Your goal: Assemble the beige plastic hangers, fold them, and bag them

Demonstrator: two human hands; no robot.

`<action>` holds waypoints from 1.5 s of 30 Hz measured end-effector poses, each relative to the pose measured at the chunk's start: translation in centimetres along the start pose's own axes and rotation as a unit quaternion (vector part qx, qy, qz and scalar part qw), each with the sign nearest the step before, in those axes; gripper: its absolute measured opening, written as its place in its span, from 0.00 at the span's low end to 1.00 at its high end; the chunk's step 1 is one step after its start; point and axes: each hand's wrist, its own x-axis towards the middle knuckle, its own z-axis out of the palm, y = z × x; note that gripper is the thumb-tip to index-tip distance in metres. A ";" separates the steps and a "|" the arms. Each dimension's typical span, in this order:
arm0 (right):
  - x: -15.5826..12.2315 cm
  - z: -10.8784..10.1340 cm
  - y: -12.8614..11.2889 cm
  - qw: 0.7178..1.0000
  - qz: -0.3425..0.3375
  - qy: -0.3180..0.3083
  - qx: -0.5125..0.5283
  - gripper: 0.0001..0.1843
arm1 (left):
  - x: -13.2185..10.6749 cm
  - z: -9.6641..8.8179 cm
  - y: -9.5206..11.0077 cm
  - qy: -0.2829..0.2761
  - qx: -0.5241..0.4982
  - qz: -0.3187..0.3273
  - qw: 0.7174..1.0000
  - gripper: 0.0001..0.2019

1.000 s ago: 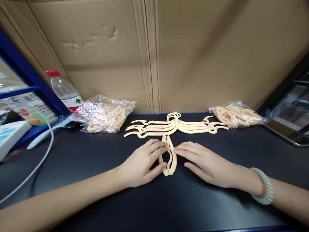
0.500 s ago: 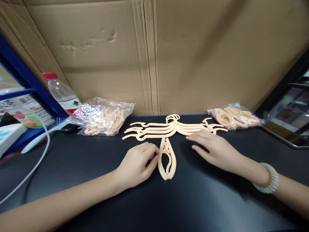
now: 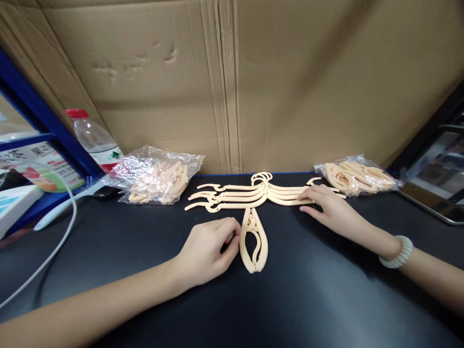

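On the black tabletop, a folded peach plastic clothes hanger (image 3: 264, 241) lies flat with its narrow end pointing away from me. Curled fingers of my left hand (image 3: 210, 249) rest at its left edge; they touch it or nearly so, and I see nothing inside the fingers. Behind it, several unfolded peach clothes hangers (image 3: 239, 198) lie nested in a row, hooks together at the centre back. Above their right arms is my right hand (image 3: 331, 208), fingers stretched out and apart, fingertips on or just over the hangers and partly covering their right ends.
Clear plastic bags of folded hangers lie at back left (image 3: 159, 181) and back right (image 3: 358, 176). A red-capped bottle (image 3: 92, 135), a white cable (image 3: 68, 227) and a blue frame (image 3: 36, 106) are on the left. A cardboard sheet (image 3: 275, 87) stands behind; a flat dark device (image 3: 427, 203) lies far right.
My right hand has moved right along the nested hangers, toward their right ends. My left hand stays beside the folded hanger. The whole view has shifted slightly.
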 end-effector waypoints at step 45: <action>0.0 -0.6 -3.2 0.986 -0.026 0.162 -0.002 0.05 | 0.4 0.6 -0.7 0.180 -0.246 -0.135 0.943 0.33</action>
